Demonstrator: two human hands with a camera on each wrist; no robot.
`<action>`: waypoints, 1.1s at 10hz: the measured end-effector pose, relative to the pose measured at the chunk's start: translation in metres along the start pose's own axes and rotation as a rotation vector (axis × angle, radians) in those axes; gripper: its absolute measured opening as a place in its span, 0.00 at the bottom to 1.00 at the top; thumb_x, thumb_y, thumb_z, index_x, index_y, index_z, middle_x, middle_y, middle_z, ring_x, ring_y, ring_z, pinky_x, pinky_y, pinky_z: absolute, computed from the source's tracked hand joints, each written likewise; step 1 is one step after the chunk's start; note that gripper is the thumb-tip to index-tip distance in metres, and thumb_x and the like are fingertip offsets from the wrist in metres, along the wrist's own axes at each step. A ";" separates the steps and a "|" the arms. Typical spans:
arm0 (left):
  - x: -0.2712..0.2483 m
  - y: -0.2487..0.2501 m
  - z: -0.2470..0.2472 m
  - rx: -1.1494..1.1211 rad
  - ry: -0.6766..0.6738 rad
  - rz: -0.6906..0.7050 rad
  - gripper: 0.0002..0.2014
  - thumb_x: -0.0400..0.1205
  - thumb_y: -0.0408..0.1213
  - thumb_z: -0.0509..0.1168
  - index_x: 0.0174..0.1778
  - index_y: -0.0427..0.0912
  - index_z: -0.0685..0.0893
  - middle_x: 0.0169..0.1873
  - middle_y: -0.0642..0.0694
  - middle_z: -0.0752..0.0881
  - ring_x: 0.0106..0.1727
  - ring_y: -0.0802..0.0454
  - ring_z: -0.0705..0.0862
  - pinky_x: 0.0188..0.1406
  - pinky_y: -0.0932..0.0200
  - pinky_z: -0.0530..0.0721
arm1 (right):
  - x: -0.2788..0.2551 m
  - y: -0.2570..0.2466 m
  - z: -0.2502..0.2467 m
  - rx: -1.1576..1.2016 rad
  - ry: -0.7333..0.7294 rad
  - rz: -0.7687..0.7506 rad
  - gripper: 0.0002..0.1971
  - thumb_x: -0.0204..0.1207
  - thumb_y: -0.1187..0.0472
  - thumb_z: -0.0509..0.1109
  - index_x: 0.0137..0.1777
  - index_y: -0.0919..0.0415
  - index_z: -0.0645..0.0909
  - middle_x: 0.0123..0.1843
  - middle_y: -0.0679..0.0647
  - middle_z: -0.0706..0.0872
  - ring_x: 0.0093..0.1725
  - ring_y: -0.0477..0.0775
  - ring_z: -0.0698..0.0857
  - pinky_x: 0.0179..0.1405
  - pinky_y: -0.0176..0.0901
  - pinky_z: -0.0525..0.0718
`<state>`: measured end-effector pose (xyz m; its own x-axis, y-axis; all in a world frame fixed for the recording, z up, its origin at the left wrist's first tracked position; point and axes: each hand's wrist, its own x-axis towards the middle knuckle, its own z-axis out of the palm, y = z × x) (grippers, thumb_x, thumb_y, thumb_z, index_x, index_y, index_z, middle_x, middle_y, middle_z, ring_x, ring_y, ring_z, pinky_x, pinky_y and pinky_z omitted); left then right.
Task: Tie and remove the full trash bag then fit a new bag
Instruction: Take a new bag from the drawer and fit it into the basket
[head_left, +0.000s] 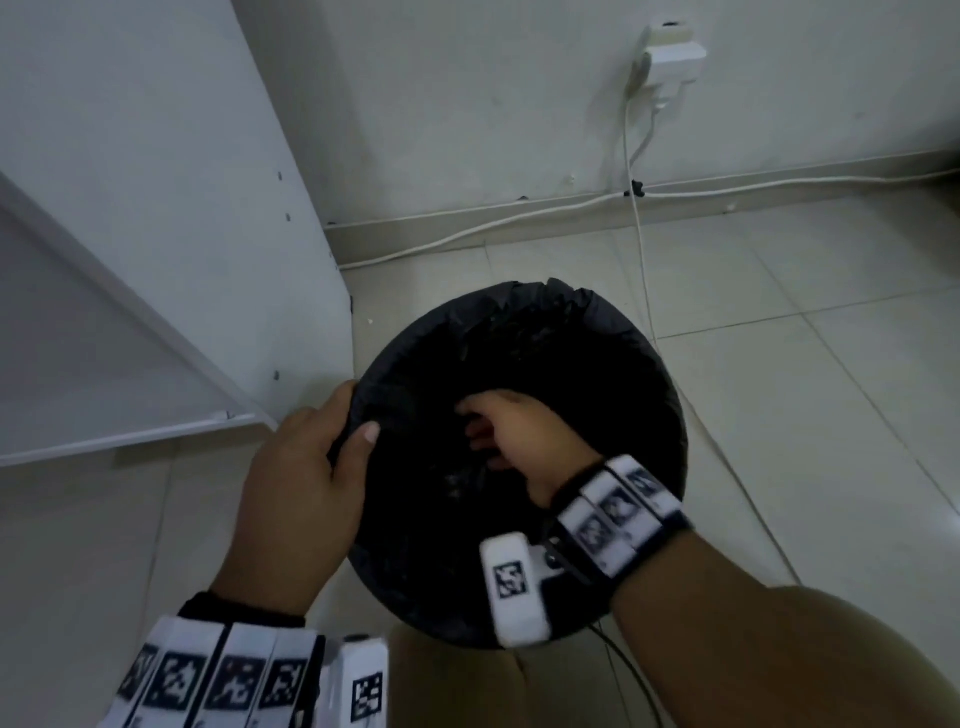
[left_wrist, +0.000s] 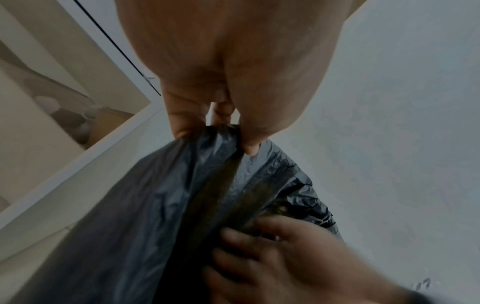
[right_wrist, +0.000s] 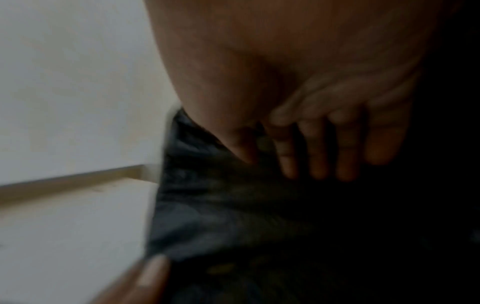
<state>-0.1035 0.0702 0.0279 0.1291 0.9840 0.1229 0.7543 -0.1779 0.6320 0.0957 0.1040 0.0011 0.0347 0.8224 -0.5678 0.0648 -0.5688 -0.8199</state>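
The work in hand is the fitting of a black bin liner (head_left: 524, 332) over a round bin, whose own wall is hidden under the plastic. The liner sits at the centre of the head view, on the floor tiles (head_left: 779, 312), just beside a white cabinet panel (head_left: 156, 156) at the left. A white cable (head_left: 642, 249) drops from a wall socket (head_left: 670, 57) at the upper right and passes close behind it. The left hand (head_left: 301, 478) grips the liner's edge at the left side of the rim, with the thumb curled over the top and the fingers on the outside. The left wrist view confirms a firm pinch on gathered plastic (left_wrist: 218, 139). The right hand (head_left: 519, 436) is down inside the opening. Its fingers (right_wrist: 319, 160) are extended and loosely spread against the inner plastic, and no fold is seen clamped between them. The step is judged to be seating the liner into the cavity, with the rim part-dressed. The next move is judged to call for the right hand to press the slack down and outward. The left hand should keep its hold, then work round the rim to the near edge. Thin plastic may tear if it is pulled hard.
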 end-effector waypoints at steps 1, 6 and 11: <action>-0.005 0.003 0.000 -0.004 0.011 -0.028 0.19 0.86 0.46 0.59 0.75 0.59 0.78 0.42 0.50 0.85 0.44 0.56 0.81 0.41 0.73 0.75 | 0.053 0.008 0.035 0.363 -0.084 0.099 0.17 0.83 0.48 0.57 0.60 0.53 0.83 0.52 0.50 0.85 0.47 0.50 0.82 0.42 0.45 0.79; 0.018 0.001 -0.003 -0.099 -0.041 -0.067 0.21 0.85 0.54 0.55 0.74 0.60 0.78 0.47 0.48 0.87 0.48 0.54 0.85 0.50 0.46 0.86 | 0.060 0.024 0.016 0.876 0.349 -0.109 0.13 0.83 0.59 0.57 0.48 0.58 0.83 0.44 0.54 0.86 0.49 0.56 0.86 0.47 0.48 0.84; 0.029 0.009 0.000 -0.159 -0.044 -0.050 0.16 0.89 0.46 0.58 0.71 0.65 0.80 0.52 0.64 0.89 0.52 0.69 0.85 0.50 0.63 0.84 | 0.047 0.011 -0.011 0.283 0.253 -0.042 0.10 0.80 0.56 0.63 0.44 0.58 0.85 0.45 0.56 0.89 0.45 0.56 0.87 0.46 0.48 0.85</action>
<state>-0.0928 0.0971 0.0374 0.1246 0.9906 0.0573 0.6498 -0.1251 0.7497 0.1092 0.1366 -0.0343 0.2852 0.8012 -0.5261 -0.2054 -0.4850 -0.8500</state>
